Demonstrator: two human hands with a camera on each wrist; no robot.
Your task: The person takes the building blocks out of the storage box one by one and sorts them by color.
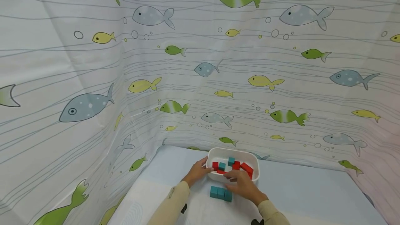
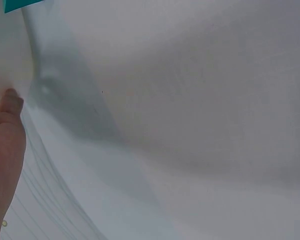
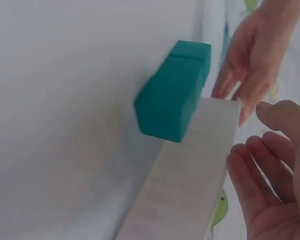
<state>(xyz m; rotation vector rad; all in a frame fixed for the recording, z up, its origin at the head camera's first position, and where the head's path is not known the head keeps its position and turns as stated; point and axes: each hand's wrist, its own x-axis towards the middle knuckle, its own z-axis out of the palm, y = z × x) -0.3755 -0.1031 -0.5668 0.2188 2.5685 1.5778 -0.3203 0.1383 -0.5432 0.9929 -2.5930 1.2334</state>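
Note:
A white plastic bin [image 1: 215, 177] holds several red blocks [image 1: 247, 168] and two teal cubes [image 1: 231, 161]. In front of it, three teal cubes [image 1: 221, 193] form a row on the table, also seen close up as teal cubes [image 3: 171, 95] in the right wrist view. My left hand [image 1: 197, 172] grips the bin's left end, its thumb by the near rim. Over the bin's near right side hovers my right hand [image 1: 243, 186], close behind the row's right end. Its thumb and loosely bent fingers [image 3: 260, 170] have nothing between them.
The table [image 1: 300, 180] has a pale cloth on it and extends to both sides of the bin. Behind the bin and along the left hangs a white curtain [image 1: 187, 89] printed with fish.

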